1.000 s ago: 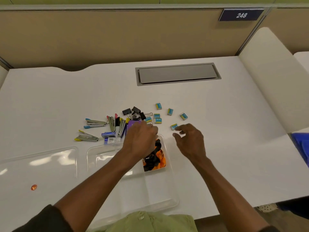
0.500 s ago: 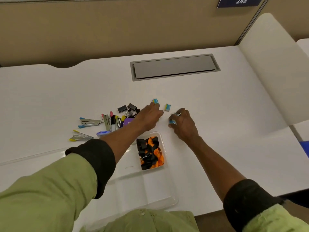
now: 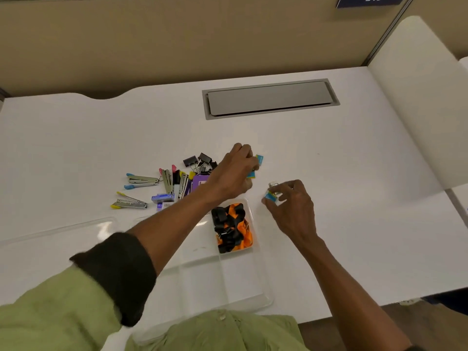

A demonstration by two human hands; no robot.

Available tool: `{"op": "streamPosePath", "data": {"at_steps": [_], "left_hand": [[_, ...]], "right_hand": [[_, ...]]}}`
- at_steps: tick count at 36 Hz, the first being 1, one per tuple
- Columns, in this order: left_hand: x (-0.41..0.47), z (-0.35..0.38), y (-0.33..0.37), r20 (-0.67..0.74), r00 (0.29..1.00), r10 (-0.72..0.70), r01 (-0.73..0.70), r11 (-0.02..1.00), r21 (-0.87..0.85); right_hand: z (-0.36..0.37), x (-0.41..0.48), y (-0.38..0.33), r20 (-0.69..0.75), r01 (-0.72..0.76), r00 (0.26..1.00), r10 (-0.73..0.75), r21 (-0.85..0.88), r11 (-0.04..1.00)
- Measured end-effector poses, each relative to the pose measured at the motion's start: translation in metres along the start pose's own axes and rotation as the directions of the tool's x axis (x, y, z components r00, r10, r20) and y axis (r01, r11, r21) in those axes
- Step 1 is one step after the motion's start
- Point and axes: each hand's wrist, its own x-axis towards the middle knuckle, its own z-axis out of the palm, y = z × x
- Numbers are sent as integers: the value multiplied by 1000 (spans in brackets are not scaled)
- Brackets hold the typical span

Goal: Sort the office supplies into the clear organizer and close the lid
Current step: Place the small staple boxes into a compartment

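Blue box (image 3: 259, 159) now in left hand (image 3: 234, 173)

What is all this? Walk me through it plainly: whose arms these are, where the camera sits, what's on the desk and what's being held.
No machine here: a person works with two bare hands, and the single camera is worn on their head, looking down over the arms. On the white desk lie black binder clips, mini staplers with coloured ends and a purple box. Nearer the person sits the clear organizer; one compartment holds orange-and-black straps. Its clear lid lies to the left. The left hand grips small blue-and-yellow boxes; the right hand pinches another blue-and-yellow box.
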Motion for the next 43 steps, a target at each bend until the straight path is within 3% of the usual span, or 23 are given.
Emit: {"op": "streamPosePath", "data": {"at_steps": [4,7,15,18,22,27,33,38,43], "left_hand": [[-60,-30,35,-41,998,-43,36,989,-141],[-114,-36,52,39,995,-96,102,975,-199],[-200,14,70,182,977,-112,155,957,-245],[-209,29,74,176,982,-73,109,972,-206],[-213,31,71,115,981,-153,176,958,-226],[-226,34,56,-83,956,-281,281,960,-17],[-263,69,43,-28,916,-399,399,905,151],[-279,77,40,-22,925,-379,378,912,162],[-276,78,39,4,915,-403,398,907,137]], "right_hand": [[-33,-51,-19,27,46,998,-50,158,986],[-48,-90,-28,123,68,987,-98,233,970],[-37,-151,-30,460,82,882,-106,71,994],[-29,-158,-27,473,171,867,-156,11,985],[-27,-153,-25,423,185,888,-178,27,982],[-35,-115,-37,239,114,962,-134,98,989],[-22,-5,-35,81,139,987,-139,8,990],[2,87,-36,257,282,944,-208,-296,912],[26,136,-45,479,514,833,-276,-487,706]]}}
